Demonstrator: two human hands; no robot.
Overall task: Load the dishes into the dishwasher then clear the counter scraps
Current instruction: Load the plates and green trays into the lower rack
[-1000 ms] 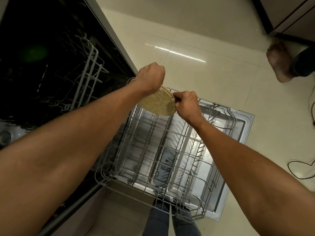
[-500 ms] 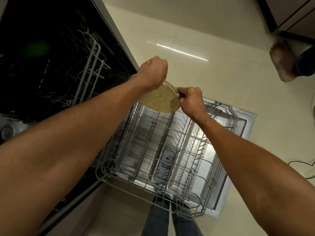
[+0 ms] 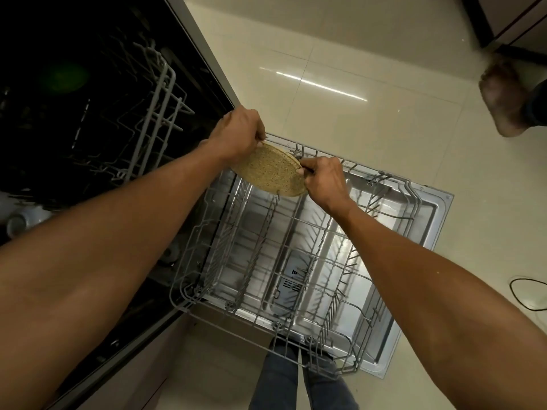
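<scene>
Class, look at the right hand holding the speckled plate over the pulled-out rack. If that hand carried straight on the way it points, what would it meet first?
The right hand points across the plate toward the left hand, so it would probably meet the plate it pinches first, then that hand; depth is unclear.

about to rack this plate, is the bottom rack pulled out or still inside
Pulled out: the lower rack sits over the open door, with no dishes visible in it.

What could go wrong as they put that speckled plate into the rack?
The speckled plate is held only by its edges, left hand and right hand, above the lower rack; a slip could drop it onto the wires. Lowered off-line, it might miss the tines and lie flat.
</scene>
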